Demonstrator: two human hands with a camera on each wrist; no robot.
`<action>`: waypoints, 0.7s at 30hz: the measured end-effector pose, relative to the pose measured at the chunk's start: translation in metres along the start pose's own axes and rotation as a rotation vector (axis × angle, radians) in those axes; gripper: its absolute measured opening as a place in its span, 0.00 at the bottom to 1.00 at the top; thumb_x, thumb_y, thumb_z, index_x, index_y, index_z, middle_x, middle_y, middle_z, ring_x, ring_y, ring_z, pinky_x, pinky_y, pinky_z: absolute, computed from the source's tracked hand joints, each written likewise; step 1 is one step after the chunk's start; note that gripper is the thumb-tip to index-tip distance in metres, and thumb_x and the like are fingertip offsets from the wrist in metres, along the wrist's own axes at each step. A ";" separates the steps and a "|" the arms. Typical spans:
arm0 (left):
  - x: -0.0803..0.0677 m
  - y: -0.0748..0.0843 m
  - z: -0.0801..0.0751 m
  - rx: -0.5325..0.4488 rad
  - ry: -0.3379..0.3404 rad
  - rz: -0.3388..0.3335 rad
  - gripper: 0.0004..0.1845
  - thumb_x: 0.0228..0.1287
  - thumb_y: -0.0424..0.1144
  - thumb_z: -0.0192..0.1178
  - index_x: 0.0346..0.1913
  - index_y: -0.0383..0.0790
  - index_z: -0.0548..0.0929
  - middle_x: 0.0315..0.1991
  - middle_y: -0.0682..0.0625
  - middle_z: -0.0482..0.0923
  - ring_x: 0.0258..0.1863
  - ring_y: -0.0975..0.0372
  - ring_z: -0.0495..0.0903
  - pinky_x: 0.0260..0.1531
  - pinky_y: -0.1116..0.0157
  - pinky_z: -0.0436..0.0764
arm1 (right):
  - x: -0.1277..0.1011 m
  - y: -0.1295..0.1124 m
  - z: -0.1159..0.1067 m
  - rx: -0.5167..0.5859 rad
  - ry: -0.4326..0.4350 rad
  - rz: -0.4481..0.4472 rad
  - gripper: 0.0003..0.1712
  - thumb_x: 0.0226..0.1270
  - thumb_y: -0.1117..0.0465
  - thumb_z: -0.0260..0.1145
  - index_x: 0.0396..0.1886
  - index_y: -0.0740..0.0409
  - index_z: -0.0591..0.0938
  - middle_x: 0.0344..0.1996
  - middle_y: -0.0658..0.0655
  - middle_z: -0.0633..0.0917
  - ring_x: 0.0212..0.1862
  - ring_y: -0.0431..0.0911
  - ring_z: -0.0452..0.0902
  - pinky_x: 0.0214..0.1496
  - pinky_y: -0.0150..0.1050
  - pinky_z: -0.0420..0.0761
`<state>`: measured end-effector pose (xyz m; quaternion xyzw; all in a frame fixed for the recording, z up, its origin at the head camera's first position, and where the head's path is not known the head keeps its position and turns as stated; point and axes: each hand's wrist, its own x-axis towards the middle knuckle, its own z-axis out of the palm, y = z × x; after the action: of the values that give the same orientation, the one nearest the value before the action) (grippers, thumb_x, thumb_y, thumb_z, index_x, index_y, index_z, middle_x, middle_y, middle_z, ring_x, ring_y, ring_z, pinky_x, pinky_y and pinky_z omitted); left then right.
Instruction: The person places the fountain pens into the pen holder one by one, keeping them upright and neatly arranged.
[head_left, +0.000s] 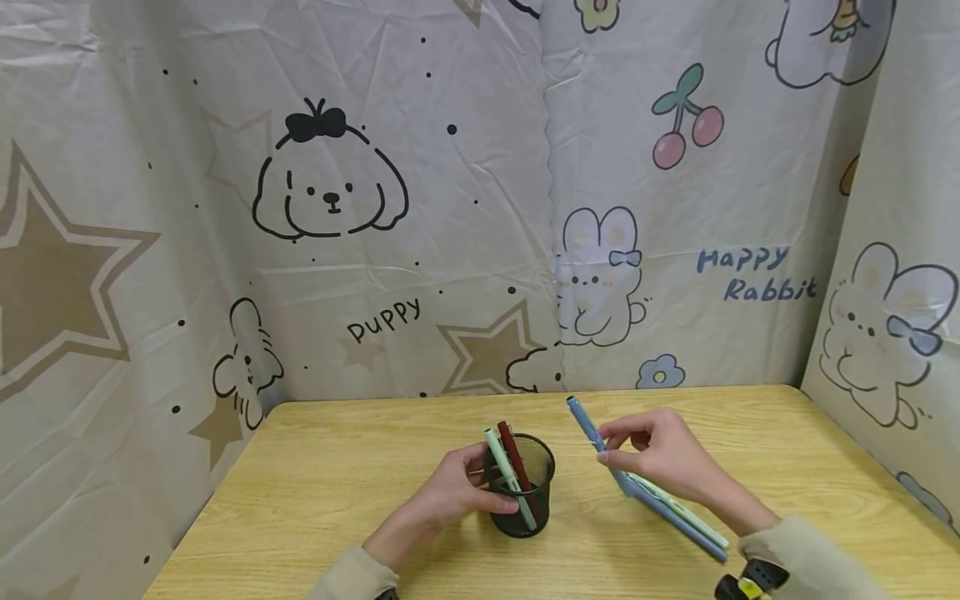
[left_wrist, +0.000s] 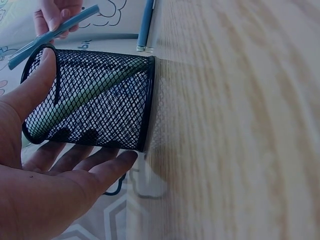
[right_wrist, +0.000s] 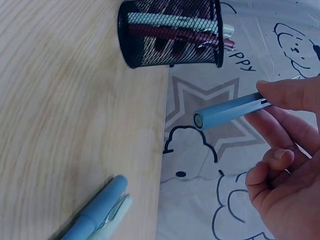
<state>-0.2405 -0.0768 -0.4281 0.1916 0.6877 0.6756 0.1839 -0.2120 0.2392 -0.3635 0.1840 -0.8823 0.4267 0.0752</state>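
A black mesh pen holder point(head_left: 543, 503) stands upright on the table, and my left hand point(head_left: 450, 493) grips its left side, thumb in front. Inside lean a light green pen point(head_left: 498, 457) and a dark red pen point(head_left: 513, 452). To the right of the holder, my right hand point(head_left: 663, 457) pinches a blue pen point(head_left: 585, 424) between thumb and fingers. The right wrist view shows this blue pen point(right_wrist: 227, 112) held apart from the holder. Below the right hand, another blue pen point(head_left: 688, 532) and a light green pen point(head_left: 697, 518) lie side by side on the table.
The light wooden table point(head_left: 337, 450) ends at a printed cloth point(head_left: 480, 208) that hangs behind it and at both sides. A dark watch-like band point(head_left: 761, 575) sits at the right wrist, over a beige sleeve point(head_left: 806, 554).
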 end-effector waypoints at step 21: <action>0.000 0.002 0.000 0.027 0.000 0.003 0.42 0.52 0.21 0.78 0.72 0.31 0.74 0.58 0.45 0.84 0.59 0.50 0.83 0.61 0.56 0.82 | 0.018 -0.032 0.015 0.071 0.033 -0.049 0.17 0.61 0.59 0.81 0.47 0.62 0.92 0.31 0.47 0.89 0.28 0.43 0.68 0.32 0.33 0.65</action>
<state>-0.2399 -0.0766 -0.4265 0.1951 0.6964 0.6667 0.1800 -0.2157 0.2045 -0.3440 0.2008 -0.8605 0.4586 0.0937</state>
